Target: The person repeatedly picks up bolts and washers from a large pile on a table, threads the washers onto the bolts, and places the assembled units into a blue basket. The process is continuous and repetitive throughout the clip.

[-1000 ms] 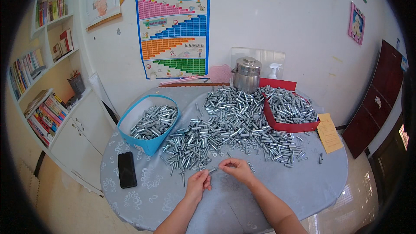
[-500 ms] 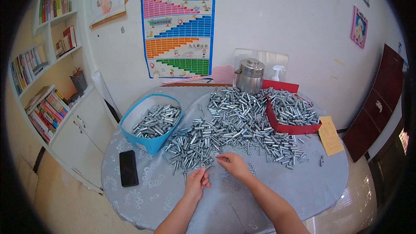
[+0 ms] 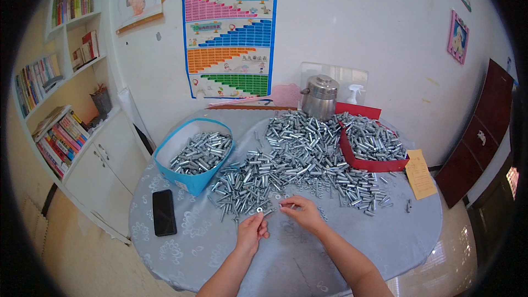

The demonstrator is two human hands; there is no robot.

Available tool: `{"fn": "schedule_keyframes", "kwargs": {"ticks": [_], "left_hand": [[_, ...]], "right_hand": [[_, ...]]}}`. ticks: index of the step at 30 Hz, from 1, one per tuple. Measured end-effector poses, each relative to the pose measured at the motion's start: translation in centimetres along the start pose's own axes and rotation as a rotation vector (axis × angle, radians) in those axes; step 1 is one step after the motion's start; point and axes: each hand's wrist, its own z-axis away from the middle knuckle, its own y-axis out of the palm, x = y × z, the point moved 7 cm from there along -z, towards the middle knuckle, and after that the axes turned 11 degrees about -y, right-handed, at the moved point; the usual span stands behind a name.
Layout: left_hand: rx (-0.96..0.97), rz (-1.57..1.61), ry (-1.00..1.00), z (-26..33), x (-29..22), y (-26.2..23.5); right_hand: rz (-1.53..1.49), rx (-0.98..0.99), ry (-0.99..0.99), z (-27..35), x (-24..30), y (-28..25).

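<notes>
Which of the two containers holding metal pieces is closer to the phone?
The blue container, on the table's left side just above the black phone. The red container sits far off on the right, beyond the loose heap of metal pieces.

Right hand item too small

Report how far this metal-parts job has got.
Looks done: the blue bin and red box each hold a batch of metal parts. In hand: the left hand pinches a washer; the right hand holds a small metal part. Left: the large loose pile covering the table.
</notes>
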Motion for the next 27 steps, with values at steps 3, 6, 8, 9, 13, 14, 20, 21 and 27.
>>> {"fn": "schedule_keyframes", "kwargs": {"ticks": [3,6,8,9,13,14,20,21,27], "left_hand": [[-0.008,-0.05,-0.015,-0.2,0.3,0.2],[-0.018,-0.092,-0.018,0.0,0.5,0.5],[0.005,-0.111,-0.032,0.2,0.5,0.8],[0.017,-0.12,-0.039,0.2,0.5,0.9],[0.051,-0.137,-0.052,0.2,0.7,1.0],[0.047,-0.157,-0.043,0.2,0.6,1.1],[0.049,-0.287,0.041,0.4,0.5,1.8],[0.045,-0.283,0.047,0.4,0.5,1.8],[-0.068,-0.173,0.053,0.4,0.2,0.8]], "right_hand": [[-0.054,0.007,-0.079,0.8,1.5,-0.4],[-0.062,0.022,-0.085,1.5,1.7,-0.3],[-0.074,0.012,-0.079,1.9,1.5,-0.4],[-0.079,0.008,-0.076,2.0,1.4,-0.4],[-0.006,0.013,-0.091,2.4,1.5,-0.5],[0.055,0.033,-0.09,2.5,1.5,-0.5],[0.178,0.097,0.163,3.4,-1.2,0.0],[0.156,0.067,0.181,3.6,-1.4,0.0],[-0.019,0.06,0.103,3.5,-0.6,0.3]]}}
